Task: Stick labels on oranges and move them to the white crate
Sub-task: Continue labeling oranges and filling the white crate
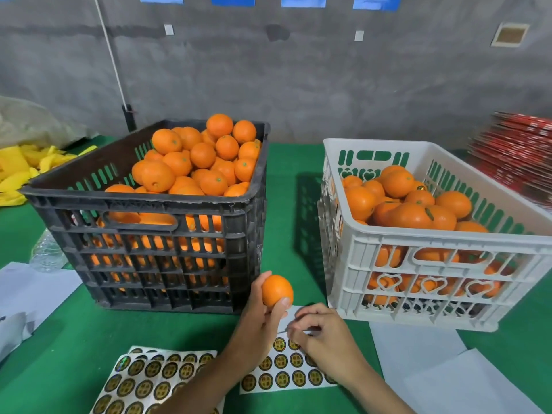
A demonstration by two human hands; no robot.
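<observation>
Left hand clamped round one orange, held above the counter between black crate and white crate; right hand curled over the label sheet, fingertips pinched together, apparently on a label, too small to confirm. Risks: label may fold on itself as you peel; orange may roll out of a light grip when you press. Room: open lane rightward and up to the white crate; clear its near rim; its oranges sit below the rim, so space remains.
</observation>
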